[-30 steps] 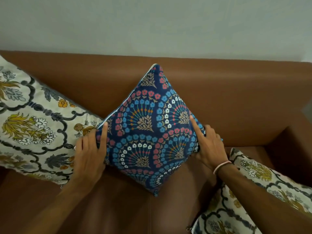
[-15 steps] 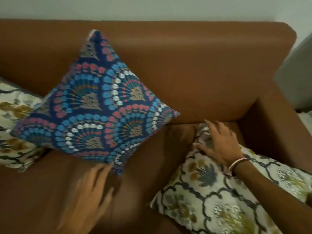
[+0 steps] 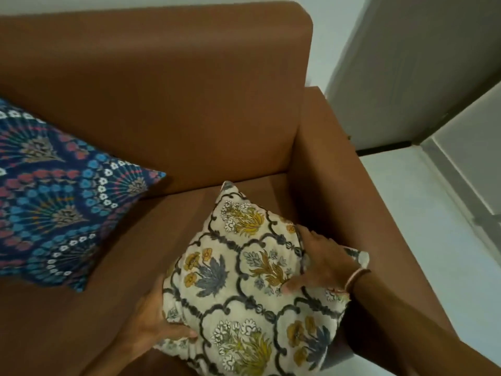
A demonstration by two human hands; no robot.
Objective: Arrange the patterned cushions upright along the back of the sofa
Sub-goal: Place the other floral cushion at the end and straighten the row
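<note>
Both hands [image 3: 151, 321] [image 3: 322, 264] now clasping cream floral cushion [image 3: 244, 289], flat, one corner toward sofa backrest [image 3: 162, 90].

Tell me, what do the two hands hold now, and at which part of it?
Both hold the cream floral cushion: the left hand at its lower left edge, the right hand at its upper right edge.
</note>
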